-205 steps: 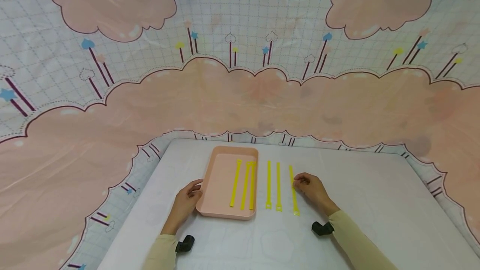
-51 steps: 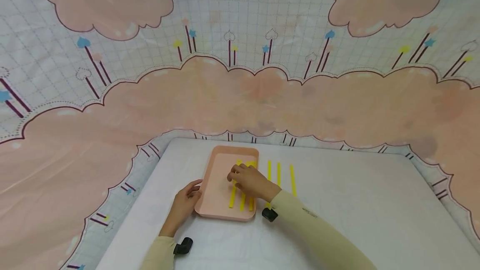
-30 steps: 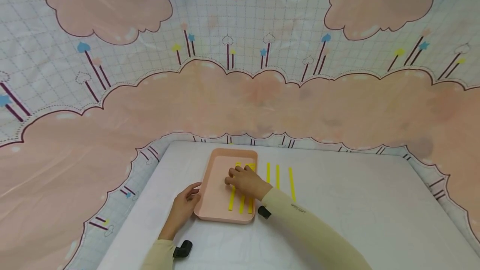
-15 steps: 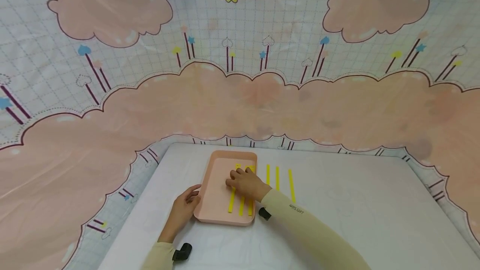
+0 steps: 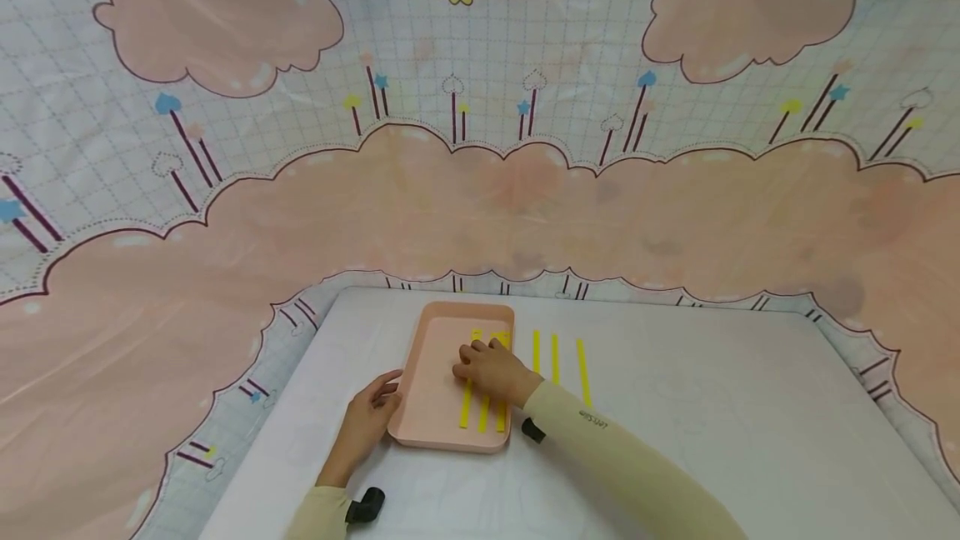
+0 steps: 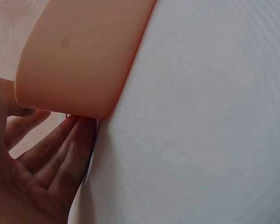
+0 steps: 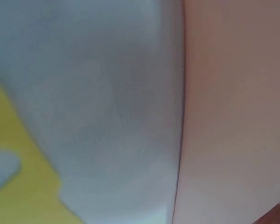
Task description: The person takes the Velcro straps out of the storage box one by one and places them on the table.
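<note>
A pink tray (image 5: 420, 432) holds three yellow cable ties, flat straps with slotted heads. My right hand (image 5: 491, 369) reaches over the tray wall with fingers curled down at the leftmost cable tie (image 5: 465, 413), pinching it near its upper part; the fingertips' contact is partly hidden. The other two ties (image 5: 483, 417) lie beside it under the hand. At the tray's left edge rests my left hand (image 5: 366, 419); in the left wrist view its extended fingers (image 6: 72, 156) touch the tray's outer wall (image 6: 84, 60).
Right of the tray, three more yellow cable ties (image 5: 555, 357) lie on the white table (image 5: 712, 407), their lower ends covered by the right sleeve. One slotted head (image 7: 32, 186) shows large in the right wrist view. A patterned cloth (image 5: 480, 215) hangs behind.
My right hand has moved from the rightmost tie on the table onto the leftmost tie in the tray. That tie's lower end has just shifted slightly right. The left hand stays put.
</note>
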`<control>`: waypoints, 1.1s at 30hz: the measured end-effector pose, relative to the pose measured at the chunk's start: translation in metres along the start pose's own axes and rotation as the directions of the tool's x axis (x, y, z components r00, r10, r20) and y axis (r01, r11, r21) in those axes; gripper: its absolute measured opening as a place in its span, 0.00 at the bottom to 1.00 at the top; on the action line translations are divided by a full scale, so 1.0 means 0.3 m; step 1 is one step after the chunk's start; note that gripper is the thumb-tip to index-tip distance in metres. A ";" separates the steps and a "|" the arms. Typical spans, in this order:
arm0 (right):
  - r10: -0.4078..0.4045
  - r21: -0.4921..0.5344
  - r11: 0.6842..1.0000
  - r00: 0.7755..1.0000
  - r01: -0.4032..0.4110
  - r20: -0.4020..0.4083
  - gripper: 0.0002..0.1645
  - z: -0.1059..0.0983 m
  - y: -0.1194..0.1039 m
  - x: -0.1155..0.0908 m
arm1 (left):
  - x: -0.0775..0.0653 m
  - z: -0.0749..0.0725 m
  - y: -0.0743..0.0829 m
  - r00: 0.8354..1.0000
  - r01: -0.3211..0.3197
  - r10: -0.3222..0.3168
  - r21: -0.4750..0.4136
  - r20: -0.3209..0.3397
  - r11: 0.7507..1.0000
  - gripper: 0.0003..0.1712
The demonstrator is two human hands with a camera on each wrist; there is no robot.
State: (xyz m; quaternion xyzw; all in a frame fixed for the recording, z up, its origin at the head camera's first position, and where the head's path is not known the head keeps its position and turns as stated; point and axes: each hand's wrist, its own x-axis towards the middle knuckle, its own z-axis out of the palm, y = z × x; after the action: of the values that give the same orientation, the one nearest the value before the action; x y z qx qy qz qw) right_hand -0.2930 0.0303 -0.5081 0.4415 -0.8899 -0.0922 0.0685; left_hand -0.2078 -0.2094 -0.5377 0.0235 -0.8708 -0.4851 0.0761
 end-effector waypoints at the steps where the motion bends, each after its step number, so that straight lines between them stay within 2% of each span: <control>1: -0.002 0.001 1.000 1.000 0.002 -0.004 0.15 0.002 0.001 0.000 | 0.001 0.000 0.000 1.000 -0.001 0.001 0.001 -0.001 1.000 0.23; 8: -0.022 -0.003 1.000 1.000 0.022 -0.004 0.13 0.007 0.005 0.003 | 0.001 0.000 0.001 1.000 0.010 -0.010 -0.005 -0.001 1.000 0.23; 16: -0.070 -0.011 0.998 0.997 0.069 -0.040 0.13 0.008 0.002 0.005 | 0.007 -0.004 0.001 1.000 0.006 -0.006 -0.014 -0.002 1.000 0.23; 22: -0.074 -0.005 0.997 0.996 0.074 -0.051 0.13 0.010 0.002 0.003 | 0.012 -0.003 -0.002 1.000 0.017 -0.017 -0.017 0.001 1.000 0.23; 33: -0.105 0.010 0.994 0.993 0.105 -0.044 0.12 0.012 0.012 0.000 | 0.011 0.005 0.007 1.000 0.016 -0.016 -0.010 -0.005 1.000 0.23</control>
State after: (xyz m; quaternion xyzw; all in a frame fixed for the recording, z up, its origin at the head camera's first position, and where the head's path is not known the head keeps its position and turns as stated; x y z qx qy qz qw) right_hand -0.2964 0.0328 -0.5109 0.4901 -0.8642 -0.0806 0.0803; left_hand -0.2112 -0.2075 -0.5364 0.0313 -0.8681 -0.4898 0.0746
